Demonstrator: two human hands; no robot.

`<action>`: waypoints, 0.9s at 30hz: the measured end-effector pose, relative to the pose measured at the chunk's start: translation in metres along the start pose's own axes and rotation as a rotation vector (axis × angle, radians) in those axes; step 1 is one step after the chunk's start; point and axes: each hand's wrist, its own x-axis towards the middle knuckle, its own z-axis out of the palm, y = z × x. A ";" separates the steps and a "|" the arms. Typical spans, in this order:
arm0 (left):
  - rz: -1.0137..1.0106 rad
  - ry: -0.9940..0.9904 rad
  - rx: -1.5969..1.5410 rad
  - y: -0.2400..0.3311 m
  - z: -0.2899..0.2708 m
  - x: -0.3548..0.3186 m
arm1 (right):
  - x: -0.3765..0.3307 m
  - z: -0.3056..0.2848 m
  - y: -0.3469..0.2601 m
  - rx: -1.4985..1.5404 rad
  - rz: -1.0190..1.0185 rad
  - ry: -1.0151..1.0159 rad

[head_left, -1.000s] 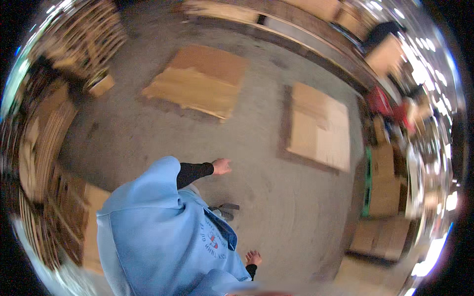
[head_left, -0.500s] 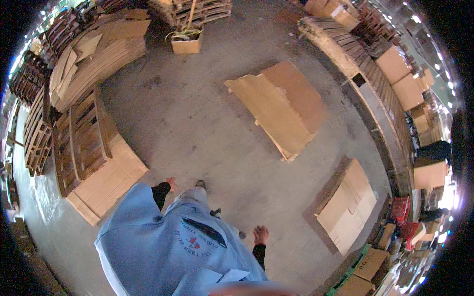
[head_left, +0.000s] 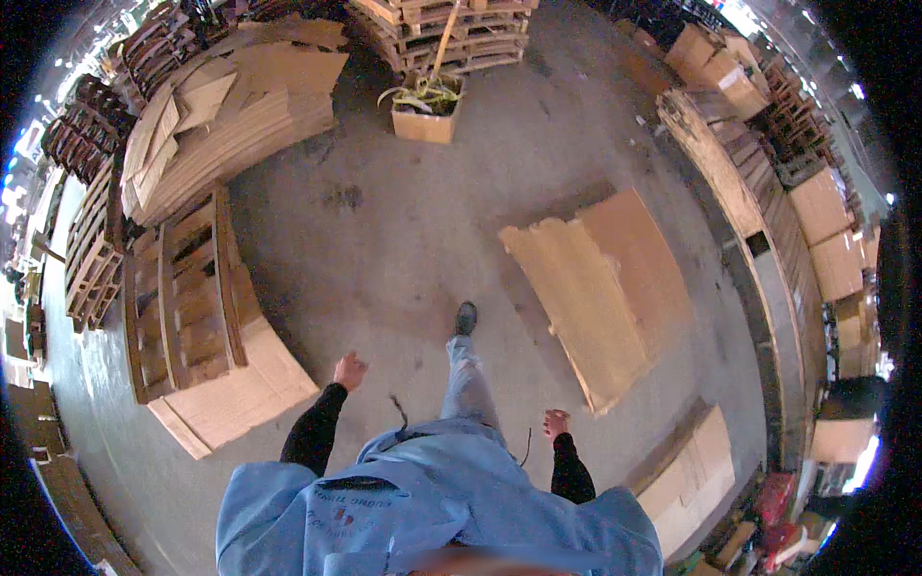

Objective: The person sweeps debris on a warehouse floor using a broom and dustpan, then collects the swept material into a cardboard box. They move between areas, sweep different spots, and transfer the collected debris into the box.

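I look down on my light blue hoodie and grey trousers as I stride over a concrete floor, one shoe [head_left: 466, 318] forward. My left hand [head_left: 350, 370], in a black sleeve, swings in front of me with fingers curled and nothing in it, close to a wooden pallet [head_left: 184, 293] lying on flat cardboard [head_left: 252, 392]. My right hand [head_left: 556, 422] hangs at my side, loosely curled and holding nothing, near a stack of flat cardboard sheets [head_left: 595, 288].
A cardboard box with a green plant [head_left: 426, 108] stands ahead by stacked pallets [head_left: 451, 29]. Piles of cardboard sheets [head_left: 226, 120] lie at the upper left. More cardboard stacks [head_left: 687, 480] and boxes [head_left: 831, 230] line the right side.
I have turned and walked on: the cardboard stacks have slid right, and the pallet, plant box and sheet piles have come into view. Both arms swing at my sides.
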 end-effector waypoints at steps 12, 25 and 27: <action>-0.536 0.417 -0.301 0.089 -0.133 0.157 | 0.159 0.363 -0.408 -0.156 -0.250 -0.333; -0.256 0.234 -0.377 0.111 -0.235 0.678 | 0.271 0.668 -0.700 -1.045 -0.730 0.006; -0.005 0.232 -0.300 0.146 -0.293 0.769 | 0.288 0.696 -0.754 -0.922 -0.816 0.041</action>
